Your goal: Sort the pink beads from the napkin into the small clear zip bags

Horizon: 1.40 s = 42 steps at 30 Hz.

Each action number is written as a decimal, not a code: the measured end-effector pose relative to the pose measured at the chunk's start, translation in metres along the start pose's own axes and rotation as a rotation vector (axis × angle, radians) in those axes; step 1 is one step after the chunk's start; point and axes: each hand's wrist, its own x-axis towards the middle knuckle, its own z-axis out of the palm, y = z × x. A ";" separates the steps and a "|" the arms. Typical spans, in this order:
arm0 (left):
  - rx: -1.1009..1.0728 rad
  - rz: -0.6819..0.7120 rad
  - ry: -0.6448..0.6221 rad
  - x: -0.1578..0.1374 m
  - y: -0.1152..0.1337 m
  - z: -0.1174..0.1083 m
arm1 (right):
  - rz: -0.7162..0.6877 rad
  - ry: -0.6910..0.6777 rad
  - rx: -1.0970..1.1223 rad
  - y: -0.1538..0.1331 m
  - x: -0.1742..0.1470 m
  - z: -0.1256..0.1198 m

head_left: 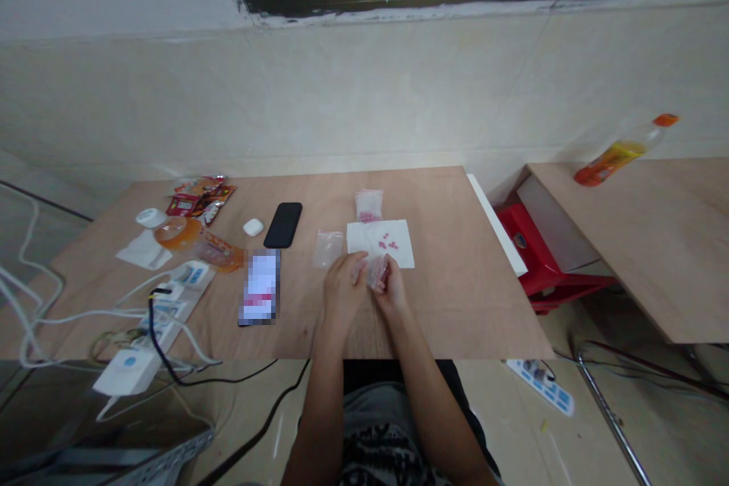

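Between my two hands is a small clear plastic bag (376, 272) with pinkish contents. My left hand (344, 281) grips its left side, and the fingers of my right hand (395, 290) pinch its right side. Just beyond lies a white sheet of paper (403, 252) carrying several small pink pieces (388, 241). A second clear bag (369, 205), with pink pieces along its lower end, rests at the paper's far edge. To the left of the paper is a flat clear bag (329, 249) that looks empty.
Left of my hands lie a lit phone (260, 286), a black phone (283, 225), a white earbud case (254, 227), an orange drink bottle (197, 240) and snack wrappers (199, 196). A power strip (165, 326) with tangled cables hangs over the left front edge. A red stool (535, 258) stands right.
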 end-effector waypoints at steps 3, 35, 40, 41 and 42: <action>-0.118 -0.091 0.019 0.000 -0.001 -0.002 | 0.013 0.018 0.048 -0.002 0.000 0.001; -0.392 -0.448 0.184 0.024 -0.069 0.032 | -0.534 0.044 -2.156 -0.075 0.075 0.003; -0.002 -0.510 0.126 0.014 -0.075 0.032 | -0.515 0.026 -2.174 -0.075 0.072 0.006; 0.087 -0.528 0.108 0.010 -0.075 0.032 | -0.511 0.022 -2.175 -0.076 0.072 0.006; 0.162 -0.548 0.097 0.006 -0.075 0.031 | -0.508 0.018 -2.176 -0.076 0.072 0.006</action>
